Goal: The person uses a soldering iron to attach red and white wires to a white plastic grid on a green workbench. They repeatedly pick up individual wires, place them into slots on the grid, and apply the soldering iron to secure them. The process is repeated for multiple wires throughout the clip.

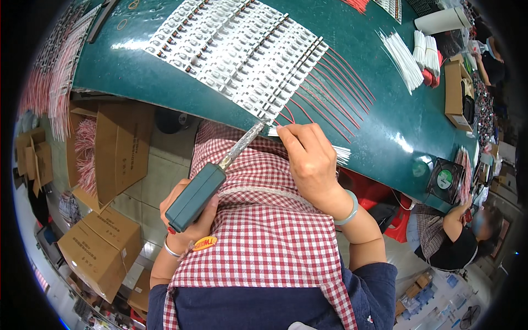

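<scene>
My left hand [204,220] is wrapped round the dark green handle of a soldering iron [196,195]. Its long metal barrel slants up and right, and the tip ends at the lower corner of a white circuit board panel [236,55]. My right hand [312,159] is closed close to that corner, thumb and forefinger pinched. White wires [342,155] run beneath it, their ends showing at the fingertips and again past the palm. From the panel's right edge several red wires [335,82] fan out over the green table. The exact contact at the tip is too small to make out.
Bundles of white wires [400,60] lie at the table's right, near a white roll [443,21] and an open cardboard box [459,93]. A small fan [444,177] stands at the right edge. Cardboard boxes [124,148] stand below left. Another person [454,236] sits at right.
</scene>
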`<state>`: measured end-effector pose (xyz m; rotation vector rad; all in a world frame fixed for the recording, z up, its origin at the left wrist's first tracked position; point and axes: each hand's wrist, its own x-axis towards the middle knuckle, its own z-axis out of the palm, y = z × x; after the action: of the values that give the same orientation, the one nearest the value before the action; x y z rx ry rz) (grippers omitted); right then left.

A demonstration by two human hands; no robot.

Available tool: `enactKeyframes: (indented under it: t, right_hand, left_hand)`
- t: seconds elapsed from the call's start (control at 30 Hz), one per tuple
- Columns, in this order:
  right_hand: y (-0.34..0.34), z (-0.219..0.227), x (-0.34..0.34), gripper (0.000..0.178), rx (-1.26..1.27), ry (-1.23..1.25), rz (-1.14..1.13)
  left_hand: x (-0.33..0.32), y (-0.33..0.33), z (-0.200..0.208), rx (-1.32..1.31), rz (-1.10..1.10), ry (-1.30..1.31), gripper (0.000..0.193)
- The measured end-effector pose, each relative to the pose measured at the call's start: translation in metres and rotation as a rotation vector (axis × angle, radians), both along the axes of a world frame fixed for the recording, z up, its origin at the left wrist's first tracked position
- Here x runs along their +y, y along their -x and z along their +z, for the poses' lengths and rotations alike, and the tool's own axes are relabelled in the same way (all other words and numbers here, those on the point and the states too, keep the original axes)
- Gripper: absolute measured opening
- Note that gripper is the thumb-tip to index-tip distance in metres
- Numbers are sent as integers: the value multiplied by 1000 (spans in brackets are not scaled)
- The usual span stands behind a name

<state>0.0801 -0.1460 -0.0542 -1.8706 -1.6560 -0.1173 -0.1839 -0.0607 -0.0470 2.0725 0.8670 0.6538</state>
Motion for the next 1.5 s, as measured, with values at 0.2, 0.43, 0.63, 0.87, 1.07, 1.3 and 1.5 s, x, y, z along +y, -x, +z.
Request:
enactKeyframes:
  t: [0.2,0.43,0.63,0.87,1.07,1.3,1.5]
  right_hand:
    - [-2,2,-1,34,44,-57,-15]
    - [-11,-5,5,33,45,-100,-13]
    - [-11,-7,7,31,18,-77,-2]
    - [-12,-4,8,30,-13,-45,21]
    - [-11,0,10,30,-27,-35,22]
    - [-10,-1,10,29,-33,-33,10]
    - [-10,0,8,30,-11,-15,0]
  left_hand:
    - [1,-2,0,-5,-12,22,24]
    - [6,-20,9,-12,-14,-26,22]
    - [11,-36,25,-20,-71,-124,21]
    - [12,-41,30,-3,-96,-140,19]
    - [11,-39,32,72,-108,-181,19]
    - [10,-35,30,47,-67,-212,22]
    - [10,-36,28,30,-58,-197,23]
